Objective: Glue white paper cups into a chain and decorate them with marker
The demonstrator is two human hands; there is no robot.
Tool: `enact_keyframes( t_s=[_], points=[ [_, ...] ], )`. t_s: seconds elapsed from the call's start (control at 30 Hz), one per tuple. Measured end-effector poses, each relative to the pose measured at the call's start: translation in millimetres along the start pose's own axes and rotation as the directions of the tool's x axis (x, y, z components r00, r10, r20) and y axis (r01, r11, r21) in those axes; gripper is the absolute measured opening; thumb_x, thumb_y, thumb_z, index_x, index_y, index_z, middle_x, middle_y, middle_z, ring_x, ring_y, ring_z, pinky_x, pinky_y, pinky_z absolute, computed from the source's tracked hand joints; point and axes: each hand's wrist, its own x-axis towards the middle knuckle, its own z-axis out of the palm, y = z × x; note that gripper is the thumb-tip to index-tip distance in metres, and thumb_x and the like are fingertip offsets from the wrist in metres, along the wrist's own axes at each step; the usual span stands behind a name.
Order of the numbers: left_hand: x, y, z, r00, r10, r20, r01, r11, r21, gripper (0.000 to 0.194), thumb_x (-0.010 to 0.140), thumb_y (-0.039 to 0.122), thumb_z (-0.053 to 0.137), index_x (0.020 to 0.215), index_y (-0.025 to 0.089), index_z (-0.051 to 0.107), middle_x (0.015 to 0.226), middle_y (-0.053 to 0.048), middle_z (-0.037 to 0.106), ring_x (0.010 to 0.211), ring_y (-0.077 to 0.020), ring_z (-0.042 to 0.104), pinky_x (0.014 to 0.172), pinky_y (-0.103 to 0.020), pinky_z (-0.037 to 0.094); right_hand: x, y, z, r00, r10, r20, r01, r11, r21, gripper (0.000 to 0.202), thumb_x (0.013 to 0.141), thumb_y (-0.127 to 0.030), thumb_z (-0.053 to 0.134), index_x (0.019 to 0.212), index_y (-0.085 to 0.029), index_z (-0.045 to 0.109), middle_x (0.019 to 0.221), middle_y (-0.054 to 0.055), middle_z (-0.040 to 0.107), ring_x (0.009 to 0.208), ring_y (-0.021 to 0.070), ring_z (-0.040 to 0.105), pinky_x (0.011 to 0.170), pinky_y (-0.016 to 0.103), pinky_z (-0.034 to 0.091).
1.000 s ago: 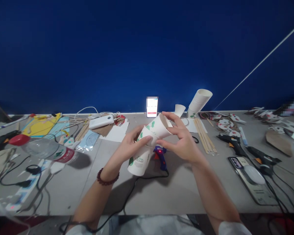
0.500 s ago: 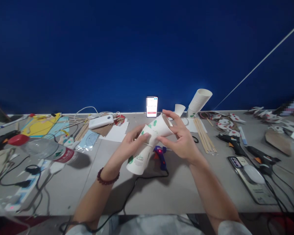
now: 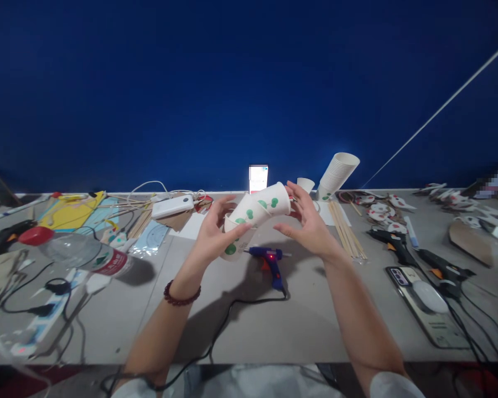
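Observation:
Two white paper cups (image 3: 259,209) printed with green leaves are joined end to end, tilted in the air at an angle to each other. Around the lower cup wraps my left hand (image 3: 216,231), thumb in front and fingers behind. My right hand (image 3: 309,222) is at the upper cup's right end with its fingers spread; whether a fingertip touches the rim is hard to see. Below them, a blue hot glue gun (image 3: 273,260) with a red light lies on the table, its black cable trailing left.
Behind stand a lit phone (image 3: 258,178) and a leaning stack of paper cups (image 3: 338,174). Wooden sticks (image 3: 345,229) and black glue guns (image 3: 394,243) are to the right. A lying bottle (image 3: 78,251) and a power strip (image 3: 52,315) are at left.
The joined cups have been turned and lifted, so the upper cup's opening no longer faces me. My right hand has loosened from the upper cup; more of the glue gun shows.

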Motion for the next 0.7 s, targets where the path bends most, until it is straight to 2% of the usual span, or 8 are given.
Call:
enact_keyframes(
  t_s=[0.1,0.2,0.27,0.33,0.4,0.5,0.6,0.7],
  points=[
    [1,-1,-1.4,0.999,0.018,0.047,-0.019,1.000,0.024,0.082,0.072,0.044,0.084,0.140,0.018,0.048,0.121,-0.013,0.067,0.108,-0.0257,0.067,0.090,-0.038,0.055,2,5,-9,0.994,0.057,0.090,-0.064,0.995,0.074,0.100,0.081,-0.048,0.079,0.160,-0.040,0.019,0.166,0.011,0.032,0.140,0.0315,0.051,0.112,0.055,0.050],
    [1,-1,-1.2,0.996,0.018,0.090,-0.020,1.000,0.022,0.085,0.071,0.044,0.085,0.142,0.019,0.046,0.120,-0.013,0.068,0.107,-0.0249,0.067,0.089,-0.037,0.055,3,5,-18,0.975,0.087,0.203,-0.110,0.989,0.104,0.085,0.082,-0.045,0.077,0.154,-0.038,0.033,0.154,0.010,0.048,0.129,0.0288,0.060,0.104,0.052,0.056],
    [-2,0,-1.0,0.993,0.021,0.113,-0.025,0.999,0.028,0.083,0.074,0.046,0.083,0.143,0.020,0.045,0.124,-0.014,0.067,0.109,-0.0246,0.067,0.091,-0.038,0.055,3,4,-24,0.968,0.111,0.225,-0.137,0.985,0.104,0.074,0.082,-0.044,0.078,0.147,-0.036,0.043,0.144,0.008,0.057,0.120,0.0271,0.064,0.098,0.049,0.059],
    [-7,3,-1.5,0.991,0.050,0.120,-0.057,0.997,0.054,0.074,0.081,0.047,0.076,0.143,0.021,0.045,0.134,-0.015,0.062,0.115,-0.0250,0.065,0.094,-0.038,0.055,3,8,-28,0.970,0.137,0.203,-0.161,0.981,0.106,0.070,0.080,-0.043,0.079,0.142,-0.034,0.048,0.138,0.007,0.061,0.115,0.0262,0.066,0.095,0.047,0.060],
    [-15,9,-2.9,0.989,0.120,0.084,-0.130,0.983,0.129,0.062,0.088,0.048,0.068,0.141,0.023,0.047,0.144,-0.015,0.055,0.125,-0.0257,0.060,0.099,-0.040,0.053,3,18,-30,0.972,0.165,0.168,-0.187,0.974,0.124,0.069,0.079,-0.043,0.080,0.139,-0.031,0.049,0.135,0.008,0.063,0.113,0.0260,0.067,0.096,0.046,0.059],
    [-25,17,-6.3,0.953,0.300,-0.050,-0.268,0.906,0.328,0.055,0.092,0.042,0.065,0.141,0.024,0.049,0.146,-0.014,0.054,0.129,-0.0259,0.057,0.106,-0.043,0.049,1,44,-30,0.967,0.232,0.109,-0.247,0.956,0.159,0.069,0.077,-0.043,0.081,0.136,-0.027,0.049,0.128,0.010,0.067,0.112,0.0263,0.068,0.095,0.045,0.058],
    [-32,9,-11.2,0.920,0.378,-0.102,-0.281,0.819,0.500,0.046,0.094,0.038,0.060,0.137,0.021,0.053,0.133,-0.013,0.064,0.115,-0.0244,0.063,0.095,-0.039,0.053,-6,77,-25,0.945,0.328,-0.007,-0.323,0.933,0.158,0.075,0.076,-0.045,0.080,0.138,-0.023,0.044,0.121,0.012,0.070,0.108,0.0266,0.069,0.091,0.044,0.059],
    [-41,-16,-19.7,0.935,0.349,-0.065,-0.215,0.701,0.680,0.036,0.094,0.035,0.059,0.126,0.020,0.061,0.109,-0.010,0.073,0.091,-0.0219,0.068,0.075,-0.032,0.052,-16,102,-19,0.909,0.406,-0.097,-0.405,0.914,0.031,0.071,0.076,-0.047,0.079,0.134,-0.022,0.048,0.120,0.013,0.070,0.104,0.0266,0.070,0.086,0.042,0.060]
  ],
)
